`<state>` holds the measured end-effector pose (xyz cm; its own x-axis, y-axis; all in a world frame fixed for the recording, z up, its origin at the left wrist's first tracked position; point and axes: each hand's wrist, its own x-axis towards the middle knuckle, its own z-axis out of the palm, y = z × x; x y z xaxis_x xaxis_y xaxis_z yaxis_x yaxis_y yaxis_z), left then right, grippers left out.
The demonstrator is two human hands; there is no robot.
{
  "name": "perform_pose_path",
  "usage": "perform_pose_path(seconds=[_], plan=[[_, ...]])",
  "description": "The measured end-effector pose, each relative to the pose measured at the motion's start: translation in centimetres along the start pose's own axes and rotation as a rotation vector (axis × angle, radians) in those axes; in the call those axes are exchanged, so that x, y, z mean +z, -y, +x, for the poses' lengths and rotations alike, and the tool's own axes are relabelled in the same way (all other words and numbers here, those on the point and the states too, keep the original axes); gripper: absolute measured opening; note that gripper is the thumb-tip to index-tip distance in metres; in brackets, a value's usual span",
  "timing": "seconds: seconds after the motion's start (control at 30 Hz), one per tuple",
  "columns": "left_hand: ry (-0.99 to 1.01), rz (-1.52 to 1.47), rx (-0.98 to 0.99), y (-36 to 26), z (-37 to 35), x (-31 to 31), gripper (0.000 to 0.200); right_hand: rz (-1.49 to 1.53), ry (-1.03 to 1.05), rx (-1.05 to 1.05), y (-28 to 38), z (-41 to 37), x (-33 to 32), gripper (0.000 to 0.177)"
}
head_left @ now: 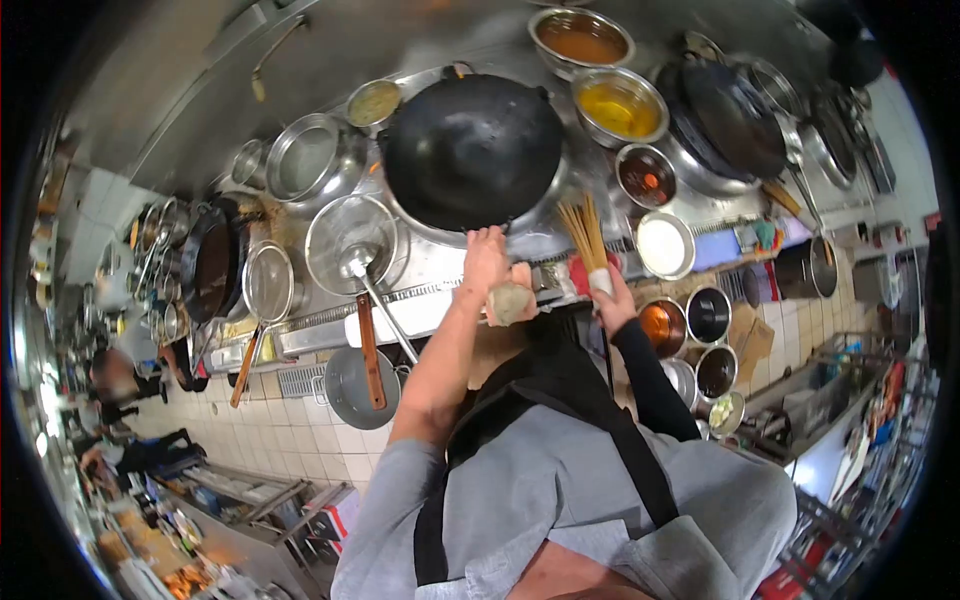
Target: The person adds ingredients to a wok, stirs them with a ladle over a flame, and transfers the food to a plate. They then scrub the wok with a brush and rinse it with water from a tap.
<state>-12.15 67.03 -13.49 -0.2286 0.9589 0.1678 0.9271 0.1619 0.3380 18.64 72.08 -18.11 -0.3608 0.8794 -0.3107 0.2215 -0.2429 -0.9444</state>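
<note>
A large black wok [473,150] sits on the steel stove top. My left hand [487,262] is at the wok's near rim, its fingers closed on the handle there. Just beside that hand, below the wok, is a pale crumpled cloth [509,303]. To the right, my right hand [612,300] is wrapped round the white-bound end of a bamboo brush [582,235], whose bristles point up and away from me. A wire strainer [340,235] and a steel ladle [358,262] lie to the left of my left hand.
Bowls of orange liquid [585,38], yellow oil [620,108], dark sauce [646,176] and white contents [665,246] stand on the right. Another black wok [728,118] is beyond them. A long-handled sieve [268,283] and grey pot [360,385] are at left. People [140,455] stand far left.
</note>
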Motion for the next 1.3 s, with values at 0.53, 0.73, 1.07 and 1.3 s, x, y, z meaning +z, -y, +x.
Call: perform_pose_path(seconds=[0.53, 0.73, 1.07, 1.3], plan=[[0.006, -0.099, -0.186, -2.0, -1.0, -1.3, 0.021, -0.901, -0.088, -0.126, -3.6, 6.7, -0.8, 0.086], [-0.05, -0.114, -0.19, -2.3, -0.9, -1.3, 0.02, -0.789, 0.103, -0.492, 1.9, 0.8, 1.2, 0.054], [-0.076, -0.116, -0.163, -0.6, -1.2, 0.2, 0.02, -1.314, 0.86, 0.158, -13.1, 2.3, 6.8, 0.046], [-0.001, -0.086, -0.272, -2.5, -1.6, -1.5, 0.041, -1.373, 0.82, 0.183, -15.2, 6.7, 7.8, 0.054]])
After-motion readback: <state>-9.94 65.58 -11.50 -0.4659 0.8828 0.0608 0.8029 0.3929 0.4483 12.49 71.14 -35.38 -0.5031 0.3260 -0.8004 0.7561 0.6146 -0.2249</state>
